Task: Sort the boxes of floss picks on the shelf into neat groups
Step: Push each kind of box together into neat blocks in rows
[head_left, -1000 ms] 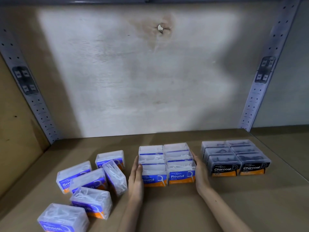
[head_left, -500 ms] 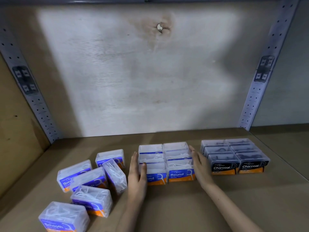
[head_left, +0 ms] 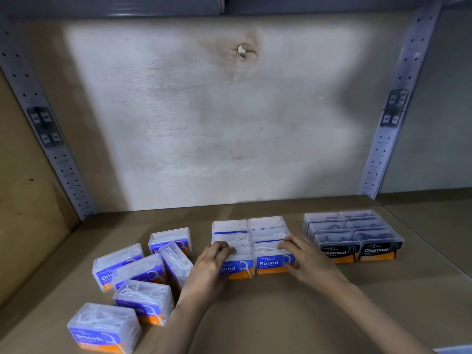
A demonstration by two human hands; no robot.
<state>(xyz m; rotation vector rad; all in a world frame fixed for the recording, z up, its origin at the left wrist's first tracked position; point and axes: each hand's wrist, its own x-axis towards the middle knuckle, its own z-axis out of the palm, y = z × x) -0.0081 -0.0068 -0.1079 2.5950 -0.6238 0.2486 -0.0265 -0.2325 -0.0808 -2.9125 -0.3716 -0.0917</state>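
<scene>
Several clear "Round" floss boxes [head_left: 265,228] form a tight two-column block mid-shelf. My left hand [head_left: 209,264] lies over the front left Round box [head_left: 238,268], fingers curled on its top. My right hand [head_left: 306,259] covers the right side of the front right Round box [head_left: 270,261], fingertips on its lid. Whether either hand grips or only presses is unclear. Dark "Charcoal" boxes [head_left: 355,233] stand in a neat block to the right. Several "Smooth" boxes [head_left: 132,274] lie scattered at the left, one [head_left: 103,328] near the front edge.
The brown shelf board [head_left: 293,315] ends at a pale back panel [head_left: 217,123]. Perforated metal uprights stand at the left [head_left: 63,169] and right [head_left: 383,139]. A wooden side wall [head_left: 23,187] closes the left end.
Both hands have come off the sides of the Round block and moved onto the tops of its two front boxes. The Smooth and Charcoal boxes have not shifted.
</scene>
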